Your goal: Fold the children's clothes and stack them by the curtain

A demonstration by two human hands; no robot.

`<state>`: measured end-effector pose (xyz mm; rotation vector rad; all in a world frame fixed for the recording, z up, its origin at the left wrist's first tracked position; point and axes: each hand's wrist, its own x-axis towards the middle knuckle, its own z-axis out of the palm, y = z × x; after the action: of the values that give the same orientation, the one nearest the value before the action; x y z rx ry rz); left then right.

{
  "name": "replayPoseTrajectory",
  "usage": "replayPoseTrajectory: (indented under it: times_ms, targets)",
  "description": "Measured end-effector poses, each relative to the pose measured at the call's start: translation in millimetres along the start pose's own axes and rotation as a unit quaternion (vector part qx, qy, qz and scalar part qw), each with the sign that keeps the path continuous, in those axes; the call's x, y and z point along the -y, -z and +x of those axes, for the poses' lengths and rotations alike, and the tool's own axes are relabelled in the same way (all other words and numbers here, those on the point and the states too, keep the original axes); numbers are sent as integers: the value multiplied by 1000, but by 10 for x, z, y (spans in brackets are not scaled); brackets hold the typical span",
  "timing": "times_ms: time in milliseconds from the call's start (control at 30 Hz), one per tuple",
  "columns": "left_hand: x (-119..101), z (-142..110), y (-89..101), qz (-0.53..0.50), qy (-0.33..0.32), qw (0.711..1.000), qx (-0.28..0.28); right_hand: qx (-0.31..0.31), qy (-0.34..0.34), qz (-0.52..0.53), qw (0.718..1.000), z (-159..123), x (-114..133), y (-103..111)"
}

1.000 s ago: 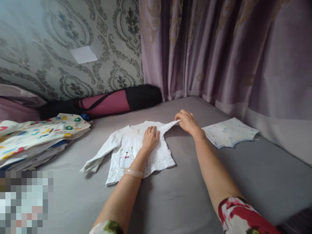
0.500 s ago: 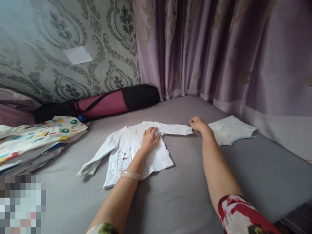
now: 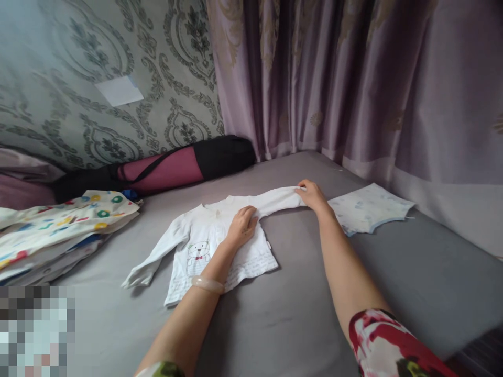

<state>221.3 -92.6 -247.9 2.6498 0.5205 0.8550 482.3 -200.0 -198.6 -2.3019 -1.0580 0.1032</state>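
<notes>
White shirt (image 3: 212,228) on grey sheet (image 3: 294,314): spread, one sleeve bent

Via my remote feed: body mostly flat, sleeve at R extended, other sleeve bent w/ crumpled cuff. L hand (image 3: 241,228) palm-down on chest, not gripping; R hand (image 3: 311,196) pinching cuff end. Long bag (image 3: 161,173) behind; contents hidden, can't tell.

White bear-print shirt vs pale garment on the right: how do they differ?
- Print: the white shirt has a bear with a red bow; the pale garment has scattered bluish marks and light-blue edging.
- Size: the shirt looks larger, long sleeves out; the pale garment looks smaller.
- Contact: the left hand rests on the shirt and the right pinches a sleeve; neither holds the pale garment.
Shared: both are whitish.
</notes>
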Motion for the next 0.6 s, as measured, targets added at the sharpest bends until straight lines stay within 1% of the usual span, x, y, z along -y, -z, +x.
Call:
replayPoseTrajectory:
  times_ms: [133, 233, 300, 367, 433, 533, 600]
  targets:
    - [47, 21, -23, 16, -1, 999, 45, -6, -10, 6, 1000, 30, -101, -79]
    - [108, 113, 47, 2, 2, 997, 78, -30, -32, -5, 999, 40, -147, -28]
    - [177, 225, 116, -3, 23, 996, 90, -32, -70, -23, 997, 35, -158, 39]
    - [265, 364, 178, 17, 54, 994, 91, 0, -111, -41, 993, 14, -147, 98]
    - [359, 507, 219, 65, 94, 988, 102, 38, -139, -61, 988, -20, -109, 130]
    - [490, 671, 243, 131, 154, 971, 128, 70, -159, -98, 980, -72, -19, 126]
    - [564, 729, 242, 149, 182, 963, 134, 78, -163, -115, 977, -93, 38, 107]
